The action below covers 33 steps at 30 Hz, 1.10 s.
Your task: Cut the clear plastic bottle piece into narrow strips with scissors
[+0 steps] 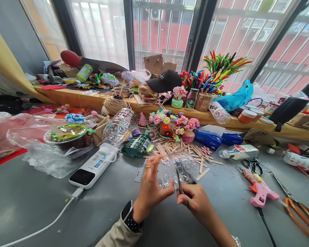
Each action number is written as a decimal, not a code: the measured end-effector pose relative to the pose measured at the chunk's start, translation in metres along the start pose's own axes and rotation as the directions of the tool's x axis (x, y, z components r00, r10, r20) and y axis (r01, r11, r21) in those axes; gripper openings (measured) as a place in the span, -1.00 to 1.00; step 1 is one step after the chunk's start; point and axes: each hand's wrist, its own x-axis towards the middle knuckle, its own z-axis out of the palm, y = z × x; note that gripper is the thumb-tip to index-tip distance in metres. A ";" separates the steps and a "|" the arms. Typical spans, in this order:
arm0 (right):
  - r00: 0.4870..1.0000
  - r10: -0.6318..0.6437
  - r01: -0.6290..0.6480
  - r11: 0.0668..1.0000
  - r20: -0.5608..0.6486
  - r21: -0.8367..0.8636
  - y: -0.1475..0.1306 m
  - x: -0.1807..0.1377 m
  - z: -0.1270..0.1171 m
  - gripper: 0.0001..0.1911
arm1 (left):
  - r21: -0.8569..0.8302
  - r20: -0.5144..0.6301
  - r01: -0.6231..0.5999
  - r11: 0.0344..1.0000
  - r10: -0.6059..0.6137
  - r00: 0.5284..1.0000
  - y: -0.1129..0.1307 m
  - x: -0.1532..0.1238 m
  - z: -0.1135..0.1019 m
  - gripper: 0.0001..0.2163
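Observation:
My left hand (150, 188) is curved around the left end of a clear ribbed plastic bottle piece (167, 168), fingers up along its side and thumb at its near edge. A ring and a dark watch show on this hand and wrist. My right hand (195, 200) grips a pair of small scissors (179, 180), its fingers at the handles and the blades pointing up against the plastic. The exact spot where the blades meet the plastic is hard to make out. Partly behind the bottle piece lies a clear ruler (139, 173).
Wooden craft sticks (170, 147) lie behind the bottle piece, near a green cut bottle (136, 145). To the left are a white device with a cable (92, 168) and a lidded tub (67, 133). Rightward lie a pink glue gun (261, 188), black-handled scissors (252, 165) and large orange-handled scissors (293, 202).

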 end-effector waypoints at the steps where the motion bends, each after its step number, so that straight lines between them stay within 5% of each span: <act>1: 1.000 -0.003 0.003 1.000 -0.023 -0.001 0.000 0.000 0.001 -0.26 | -0.008 0.000 0.014 1.000 -0.014 1.000 0.000 0.000 0.000 -0.33; 15: 0.962 -0.134 0.138 0.990 -0.238 0.002 -0.006 -0.002 0.010 -0.30 | -0.080 -0.005 0.034 0.996 -0.035 0.999 0.001 -0.002 0.002 -0.35; 33: 0.974 -0.019 0.032 0.998 -0.224 0.054 -0.003 -0.001 0.008 -0.30 | -0.016 0.010 -0.051 0.999 0.052 0.999 -0.001 0.001 0.002 -0.31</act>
